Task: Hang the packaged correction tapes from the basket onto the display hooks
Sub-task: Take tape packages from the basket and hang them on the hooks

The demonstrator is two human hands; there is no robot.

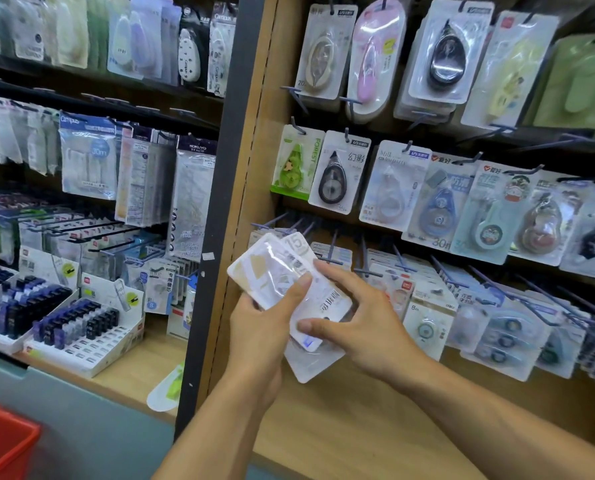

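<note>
A small stack of white packaged correction tapes (282, 271) is held in front of the wooden display panel, at its lower left. My left hand (261, 327) grips the stack from below, thumb across the front pack. My right hand (355, 323) holds the lower right of the packs, thumb on the front and fingers on the upper edge. Bare display hooks (272, 221) jut out just above the stack. The red basket (2, 441) shows only as a corner at the bottom left.
Hanging correction tape packs (438, 202) fill the hooks to the right and above. Long hooks (531, 296) stick out at the lower right. A dark upright post (216, 202) separates the left shelving, where trays of lead refills (64, 323) stand on a wooden ledge.
</note>
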